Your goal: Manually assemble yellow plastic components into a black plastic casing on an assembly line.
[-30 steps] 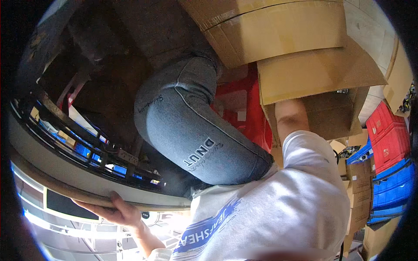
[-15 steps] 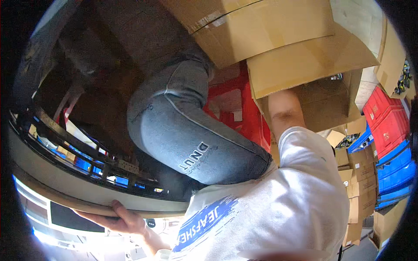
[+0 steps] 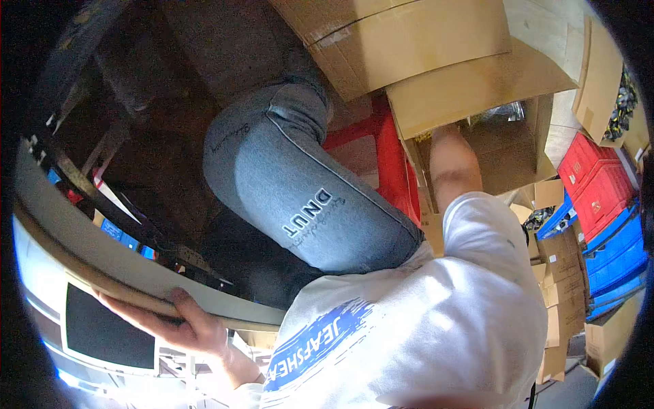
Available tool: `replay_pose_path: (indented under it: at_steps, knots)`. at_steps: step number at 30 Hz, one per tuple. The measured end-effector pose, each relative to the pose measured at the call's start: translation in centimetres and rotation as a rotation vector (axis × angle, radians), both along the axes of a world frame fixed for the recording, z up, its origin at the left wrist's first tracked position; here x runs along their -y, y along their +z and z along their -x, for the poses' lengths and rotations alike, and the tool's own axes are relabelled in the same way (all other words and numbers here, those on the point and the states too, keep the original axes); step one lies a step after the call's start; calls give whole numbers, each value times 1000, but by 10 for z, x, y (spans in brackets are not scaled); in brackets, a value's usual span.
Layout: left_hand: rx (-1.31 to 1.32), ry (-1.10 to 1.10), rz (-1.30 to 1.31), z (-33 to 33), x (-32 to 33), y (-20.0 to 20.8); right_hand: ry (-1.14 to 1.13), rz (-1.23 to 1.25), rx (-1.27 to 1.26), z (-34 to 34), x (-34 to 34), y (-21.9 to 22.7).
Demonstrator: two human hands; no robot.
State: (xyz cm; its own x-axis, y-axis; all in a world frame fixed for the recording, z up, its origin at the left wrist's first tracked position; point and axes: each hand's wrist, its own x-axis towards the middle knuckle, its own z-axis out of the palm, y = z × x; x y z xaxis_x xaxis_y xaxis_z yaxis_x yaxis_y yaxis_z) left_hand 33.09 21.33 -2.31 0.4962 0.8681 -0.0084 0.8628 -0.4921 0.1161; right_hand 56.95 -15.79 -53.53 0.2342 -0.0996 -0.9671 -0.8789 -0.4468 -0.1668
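My right forearm [image 3: 455, 167] reaches into an open cardboard box [image 3: 507, 160]. The hand itself is hidden inside, under the folded-out flap [image 3: 477, 92], so what it touches cannot be seen. Clear shiny plastic [image 3: 505, 112] shows in the box beyond the wrist, and a bit of yellow lies beside the arm. At the lower left, my left hand [image 3: 194, 328] rests against the edge of a tabletop [image 3: 143, 273]. Its fingers stretch out along the surface, and the thumb comes over the edge. Nothing loose shows in this hand.
A red plastic crate [image 3: 397, 160] stands between my leg [image 3: 293, 184] and the box. To the right are stacked red crates [image 3: 596, 187], blue bins [image 3: 616, 262] and more cardboard boxes [image 3: 564, 273]. A dark screen [image 3: 109, 327] appears beyond the tabletop.
My view has shifted a little. The right forearm stays in the box, with more of the plastic inside showing now. My left hand remains at the tabletop edge.
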Motion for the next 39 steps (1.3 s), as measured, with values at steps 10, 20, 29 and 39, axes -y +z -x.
replay_pose_path:
  at_steps: [10,20,29,39]
  knots:
    - [78,-254,-16,6,-3,5,-250,-379,33,-42,97,53]
    - [320,-394,-199,26,-12,-4,-361,-852,174,-80,75,241]
    - [1238,-139,214,34,20,10,130,-1338,173,-89,-126,440]
    - [1963,229,407,71,39,24,714,-1509,-50,173,-378,569]
